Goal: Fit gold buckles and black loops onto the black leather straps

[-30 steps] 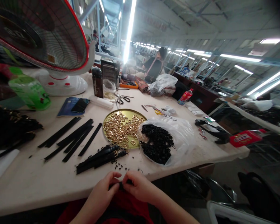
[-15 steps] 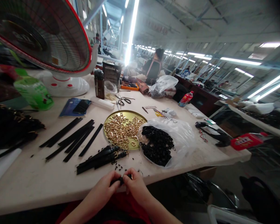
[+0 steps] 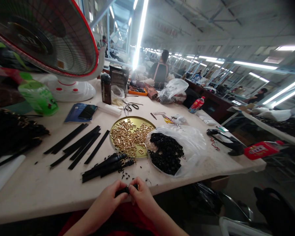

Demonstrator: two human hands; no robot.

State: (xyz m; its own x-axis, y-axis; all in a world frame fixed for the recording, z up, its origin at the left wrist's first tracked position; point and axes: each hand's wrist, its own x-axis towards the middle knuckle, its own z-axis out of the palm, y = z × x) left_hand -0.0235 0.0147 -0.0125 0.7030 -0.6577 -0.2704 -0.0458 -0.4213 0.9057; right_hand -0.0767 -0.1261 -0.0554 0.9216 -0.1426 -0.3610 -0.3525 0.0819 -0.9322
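At the table's front edge my left hand (image 3: 114,195) is closed around a black strap (image 3: 122,190) and my right hand (image 3: 140,193) pinches the same strap near its gold-coloured buckle (image 3: 137,186). Fingers cover most of it. Just beyond lie finished-looking black straps with buckles (image 3: 108,166), bunched together, with small black bits (image 3: 125,174) scattered beside them. Behind these a round gold tray (image 3: 137,118) holds many loose gold buckles (image 3: 123,137). To its right, an open clear plastic bag (image 3: 191,141) is full of small black loops (image 3: 166,154).
Plain black strips (image 3: 85,149) lie to the left, near a blue booklet (image 3: 72,113) with a dark phone (image 3: 88,112). A large fan (image 3: 73,90) stands back left. Scissors (image 3: 132,105), yellow-handled snips (image 3: 167,120) and a red bottle (image 3: 260,150) are farther off. A person (image 3: 159,70) sits behind.
The view has shifted very slightly, so the table things appear a little to the right. Both hands stay closed on the strap in nearly the same place.
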